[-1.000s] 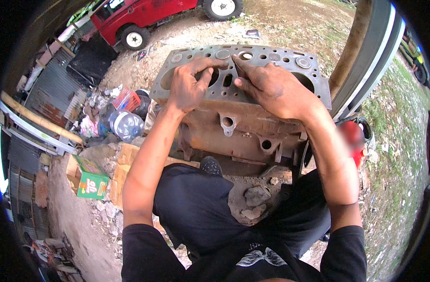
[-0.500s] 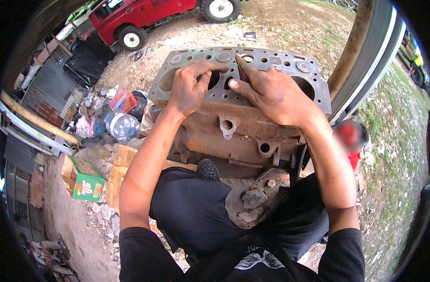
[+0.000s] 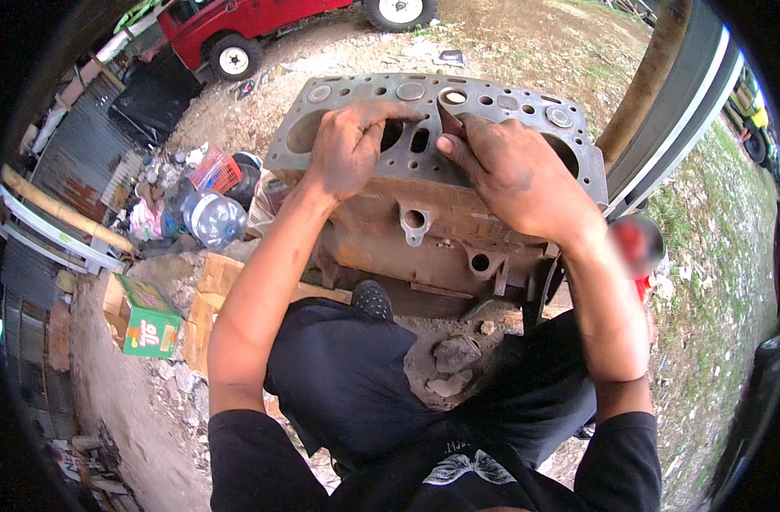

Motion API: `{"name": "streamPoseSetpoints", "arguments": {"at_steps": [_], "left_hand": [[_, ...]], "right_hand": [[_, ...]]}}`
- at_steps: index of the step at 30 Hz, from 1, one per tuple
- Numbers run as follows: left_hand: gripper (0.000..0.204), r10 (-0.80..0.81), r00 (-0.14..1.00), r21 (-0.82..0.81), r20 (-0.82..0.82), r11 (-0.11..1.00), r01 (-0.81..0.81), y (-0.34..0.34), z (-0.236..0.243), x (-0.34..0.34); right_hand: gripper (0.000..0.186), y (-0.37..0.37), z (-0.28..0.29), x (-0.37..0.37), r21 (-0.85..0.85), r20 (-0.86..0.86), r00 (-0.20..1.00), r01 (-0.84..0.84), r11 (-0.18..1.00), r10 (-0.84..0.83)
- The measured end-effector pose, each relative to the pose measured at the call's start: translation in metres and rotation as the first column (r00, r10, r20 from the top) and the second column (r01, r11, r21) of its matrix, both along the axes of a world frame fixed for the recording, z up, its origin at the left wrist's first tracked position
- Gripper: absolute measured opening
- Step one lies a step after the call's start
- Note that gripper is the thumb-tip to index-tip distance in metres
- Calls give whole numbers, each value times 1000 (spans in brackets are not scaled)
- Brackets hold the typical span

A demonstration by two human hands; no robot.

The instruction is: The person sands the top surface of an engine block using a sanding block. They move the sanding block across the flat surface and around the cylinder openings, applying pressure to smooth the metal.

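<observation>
An engine block (image 3: pixel 390 209), rusty on its side with a bare grey top face, stands before me. Its top has large cylinder bores and several smaller holes. My left hand (image 3: pixel 349 145) rests at the top face beside a bore, its index finger stretched to the right and the thumb bent down; I see nothing held in it. My right hand (image 3: pixel 518 162) is closed, thumb against fingers, on a thin dark reddish-brown sheet (image 3: pixel 450 121) that looks like sandpaper. The sheet's pointed edge sticks up over a bore, and the hand hides the rest.
A red vehicle (image 3: pixel 262 26) stands beyond the block. To the left are a large clear plastic bottle (image 3: pixel 215 218), a red crate (image 3: pixel 215 171) and a green carton (image 3: pixel 147 320). A post (image 3: pixel 650 85) rises at the right, above a red container (image 3: pixel 644 286). Stones (image 3: pixel 456 354) lie between my feet.
My right hand has drawn back slightly to the right, its index finger now bent, and more of the brown sheet shows. My left hand has barely moved. The whole view has shifted a little.
</observation>
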State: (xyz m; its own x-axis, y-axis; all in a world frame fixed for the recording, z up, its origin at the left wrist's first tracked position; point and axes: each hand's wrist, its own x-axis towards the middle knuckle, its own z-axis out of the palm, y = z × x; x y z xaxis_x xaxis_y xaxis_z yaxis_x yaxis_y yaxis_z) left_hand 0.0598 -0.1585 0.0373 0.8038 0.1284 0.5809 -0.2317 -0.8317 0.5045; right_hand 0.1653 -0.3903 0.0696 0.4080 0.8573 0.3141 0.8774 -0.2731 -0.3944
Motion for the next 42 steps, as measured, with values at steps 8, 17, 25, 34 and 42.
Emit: {"name": "streamPoseSetpoints", "arguments": {"at_steps": [8,17,25,34,42], "left_hand": [[34,-3,999,8,45,1000,2,-5,-3,1],[34,-34,999,66,32,997,32,-4,4,9],[38,-17,1000,13,17,1000,17,-6,-2,11],[38,-21,999,35,35,999,20,-9,4,8],[36,-31,997,45,66,999,28,-3,5,5]], "right_hand": [[44,4,-6,9,-13,42,996,74,997,-74],[56,10,-14,7,-183,164,983,117,976,-87],[80,8,-12,7,-203,96,990,124,971,-107],[76,2,11,10,-193,-26,998,44,980,-50],[63,5,11,9,-152,-22,998,59,987,-63]]}}
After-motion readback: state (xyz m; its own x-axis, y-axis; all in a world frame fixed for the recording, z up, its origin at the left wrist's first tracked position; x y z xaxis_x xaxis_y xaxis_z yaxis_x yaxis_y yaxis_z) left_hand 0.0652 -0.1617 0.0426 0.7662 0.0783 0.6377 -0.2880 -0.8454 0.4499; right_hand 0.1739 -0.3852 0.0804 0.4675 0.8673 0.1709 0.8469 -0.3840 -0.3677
